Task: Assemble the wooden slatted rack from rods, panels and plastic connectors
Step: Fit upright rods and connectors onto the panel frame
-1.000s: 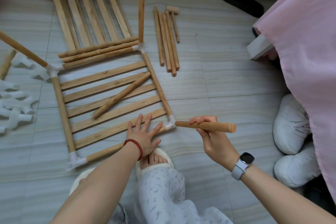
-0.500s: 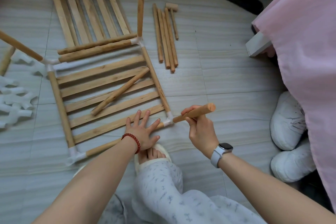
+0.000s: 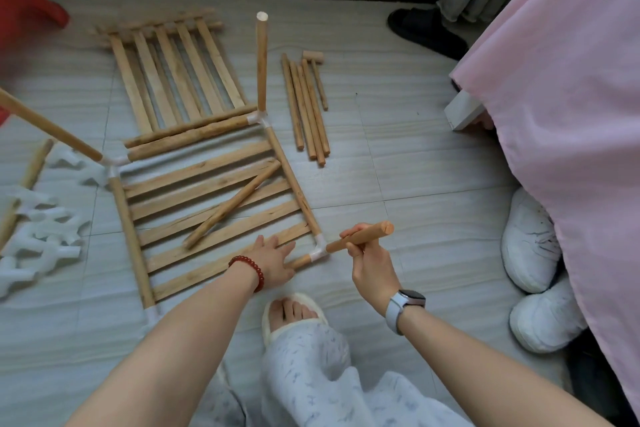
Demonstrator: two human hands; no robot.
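A slatted wooden frame (image 3: 214,204) lies flat on the tiled floor, its rods joined by white plastic corner connectors. Upright rods stand in the far right corner (image 3: 261,59) and the far left corner (image 3: 48,126). My left hand (image 3: 273,262) presses flat on the frame's near rod beside the near right connector (image 3: 319,251). My right hand (image 3: 372,262) grips a short rod (image 3: 360,236) whose lower end sits at that connector, tilted up to the right. A loose rod (image 3: 233,203) lies diagonally across the slats.
A second slatted panel (image 3: 173,73) lies behind the frame. Several spare rods and a small wooden mallet (image 3: 313,61) lie to the right. White connectors (image 3: 38,236) are heaped at the left. A pink bedsheet (image 3: 571,97), white shoes (image 3: 530,239) and my slippered foot (image 3: 294,314) border the work area.
The rod in my right hand has swung up from nearly level to a steeper tilt at the near right connector. My left hand has stayed pressed on the near rod. The view has pulled back.
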